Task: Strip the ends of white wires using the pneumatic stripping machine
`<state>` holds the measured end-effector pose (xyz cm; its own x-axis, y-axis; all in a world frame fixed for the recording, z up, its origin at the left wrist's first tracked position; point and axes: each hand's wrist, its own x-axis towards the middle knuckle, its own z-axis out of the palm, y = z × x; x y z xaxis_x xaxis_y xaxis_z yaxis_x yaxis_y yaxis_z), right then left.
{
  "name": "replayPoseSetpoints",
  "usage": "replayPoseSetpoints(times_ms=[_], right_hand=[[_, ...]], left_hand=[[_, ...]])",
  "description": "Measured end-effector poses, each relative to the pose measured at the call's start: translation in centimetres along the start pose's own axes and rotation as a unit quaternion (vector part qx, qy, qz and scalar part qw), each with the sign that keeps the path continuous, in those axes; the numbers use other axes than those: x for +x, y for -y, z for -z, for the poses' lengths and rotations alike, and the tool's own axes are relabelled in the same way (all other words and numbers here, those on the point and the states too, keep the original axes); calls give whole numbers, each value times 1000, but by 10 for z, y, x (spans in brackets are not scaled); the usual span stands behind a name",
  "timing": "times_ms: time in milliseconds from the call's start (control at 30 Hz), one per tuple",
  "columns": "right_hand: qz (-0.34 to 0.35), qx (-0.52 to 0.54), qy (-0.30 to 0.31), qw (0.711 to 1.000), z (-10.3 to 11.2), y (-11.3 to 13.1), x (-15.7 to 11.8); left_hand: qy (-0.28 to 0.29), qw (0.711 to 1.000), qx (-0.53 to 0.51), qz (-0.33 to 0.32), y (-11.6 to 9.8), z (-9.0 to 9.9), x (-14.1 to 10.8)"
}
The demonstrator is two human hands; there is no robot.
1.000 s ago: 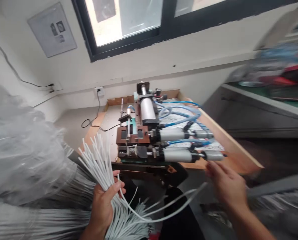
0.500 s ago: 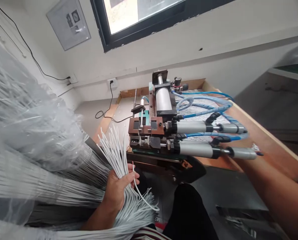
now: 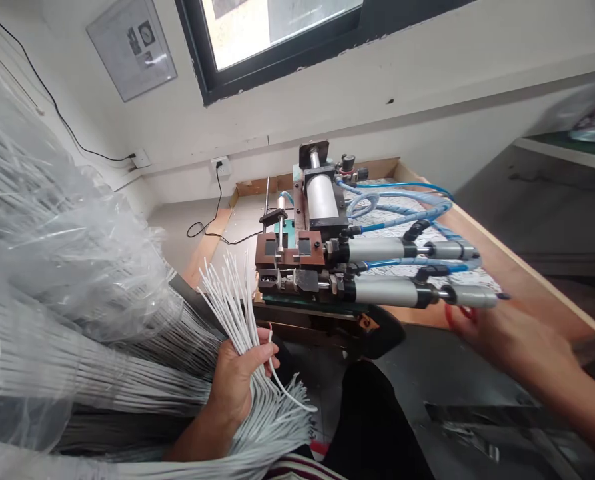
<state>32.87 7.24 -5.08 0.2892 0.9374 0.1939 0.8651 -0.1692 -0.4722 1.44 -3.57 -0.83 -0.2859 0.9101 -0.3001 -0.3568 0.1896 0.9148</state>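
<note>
My left hand (image 3: 240, 373) is wrapped round a bundle of white cables (image 3: 231, 300) whose ends fan upward. One cable (image 3: 290, 399) stands apart near the fingertips, with a bit of red at its upper end. To the right, my right hand (image 3: 492, 330) is closed on something red with loops, like scissor handles (image 3: 460, 315), just below the end of a cylinder. Between the hands stands a pneumatic machine (image 3: 322, 200) with silver cylinders, brown blocks and small clamps at its front left.
Plastic-wrapped cable bundles (image 3: 82, 267) fill the left side. Blue air hoses (image 3: 402, 207) loop behind the cylinders over the wood-edged table (image 3: 552, 280). A black power cord (image 3: 220, 220) runs to a wall socket (image 3: 220, 167). A shelf (image 3: 567, 152) stands at the right.
My right hand has come into view from behind the cylinder end, with the red item in its fingers. My left hand keeps its hold on the bundle. The view has shifted slightly.
</note>
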Motion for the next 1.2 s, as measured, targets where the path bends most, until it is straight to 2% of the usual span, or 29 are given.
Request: replayPoseSetpoints(times_ms=[67,133,200,267,333,433,567,767,1200], right_hand=[[32,-51,108,992,-2,3,-38],[87,-3,119,989,-4,18,-75],[183,74,131,972,-3,42,-105],[286,121,136,941,1,68,-124],[349,131,133,918,6,91,-134],[413,112,111,897,10,113,-139],[451,55,67,888,9,124,-139],[452,9,48,891,11,124,-134],[495,-17,26,868,-8,122,-129]], left_hand=[[12,1000,0,-3,1,-1,-1],[26,1000,2,1,2,-3,-3],[40,999,7,12,3,-3,-6],[51,998,10,20,4,-3,-11],[59,998,12,22,5,-2,-15],[72,997,8,30,6,2,-21],[107,994,0,27,6,6,-25],[151,988,10,-8,8,8,-26],[158,977,111,-92,11,14,-23]])
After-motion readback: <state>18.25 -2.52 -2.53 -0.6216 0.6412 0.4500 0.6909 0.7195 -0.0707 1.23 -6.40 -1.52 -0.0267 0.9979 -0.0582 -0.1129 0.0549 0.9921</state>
